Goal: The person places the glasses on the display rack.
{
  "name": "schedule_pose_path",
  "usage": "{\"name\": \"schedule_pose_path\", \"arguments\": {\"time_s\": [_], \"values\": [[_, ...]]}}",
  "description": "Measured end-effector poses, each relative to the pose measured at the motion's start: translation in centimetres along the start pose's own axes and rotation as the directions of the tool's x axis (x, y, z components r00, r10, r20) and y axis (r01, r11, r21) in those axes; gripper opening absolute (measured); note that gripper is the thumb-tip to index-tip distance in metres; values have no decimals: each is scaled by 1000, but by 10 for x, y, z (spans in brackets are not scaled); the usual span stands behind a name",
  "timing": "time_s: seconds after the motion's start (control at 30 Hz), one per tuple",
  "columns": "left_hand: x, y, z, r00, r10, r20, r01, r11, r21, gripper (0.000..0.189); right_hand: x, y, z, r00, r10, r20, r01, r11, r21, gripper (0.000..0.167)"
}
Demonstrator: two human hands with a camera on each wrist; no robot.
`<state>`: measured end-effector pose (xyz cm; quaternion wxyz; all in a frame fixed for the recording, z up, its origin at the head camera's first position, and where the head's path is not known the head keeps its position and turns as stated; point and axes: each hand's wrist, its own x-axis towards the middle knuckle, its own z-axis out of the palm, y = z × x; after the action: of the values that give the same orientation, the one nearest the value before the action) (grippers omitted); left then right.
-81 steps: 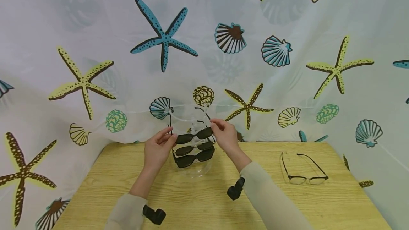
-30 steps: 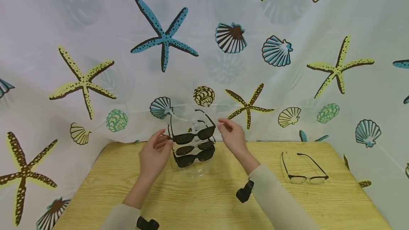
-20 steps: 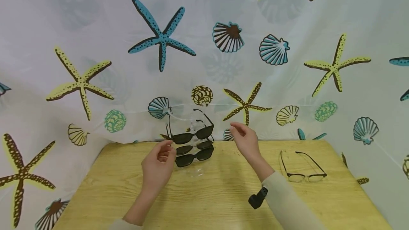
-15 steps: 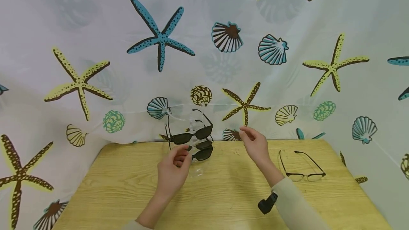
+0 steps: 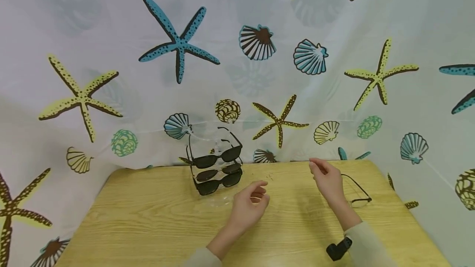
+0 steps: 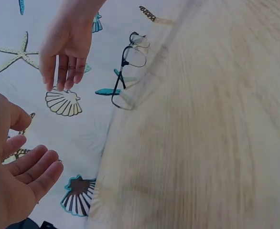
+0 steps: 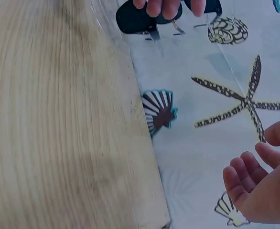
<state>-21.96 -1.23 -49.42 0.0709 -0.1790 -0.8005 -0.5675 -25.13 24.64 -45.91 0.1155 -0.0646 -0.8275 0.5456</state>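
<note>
My left hand (image 5: 248, 206) hovers over the middle of the table with loosely curved fingers and holds nothing. Farther right is my right hand (image 5: 328, 182), also holding nothing, its fingers relaxed. Behind its wrist lies a pair of dark-framed clear eyeglasses (image 5: 358, 186), partly hidden in the head view but whole in the left wrist view. Left of both hands, a transparent stand (image 5: 219, 202) bears three stacked pairs of dark sunglasses: a top pair (image 5: 205, 161), a middle pair (image 5: 206, 175) and a bottom pair (image 5: 208, 188).
The wooden table (image 5: 148, 217) reaches back to a white curtain (image 5: 141, 77) printed with starfish and shells. The curtain also hangs along both sides. A small black camera (image 5: 338, 249) is strapped at my right sleeve.
Both hands have let go of the top sunglasses, which stay on the stand. My hands have moved right, the right one reaching beside the eyeglasses. The head view has turned slightly right.
</note>
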Motion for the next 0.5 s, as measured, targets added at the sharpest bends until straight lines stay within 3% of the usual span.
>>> {"name": "schedule_pose_path", "arguments": {"time_s": [0.2, 0.5], "values": [[4, -1, 35, 996, -2, 86, 5, 1000, -29, 36, -8, 17, -30, 999, 26, -43, -28, 999, -41, 46], [12, -3, 72, 983, -36, 179, 53, 994, -94, 43, -23, 46, -77, 993, 60, -105, -71, 992, -107, 48]]}}
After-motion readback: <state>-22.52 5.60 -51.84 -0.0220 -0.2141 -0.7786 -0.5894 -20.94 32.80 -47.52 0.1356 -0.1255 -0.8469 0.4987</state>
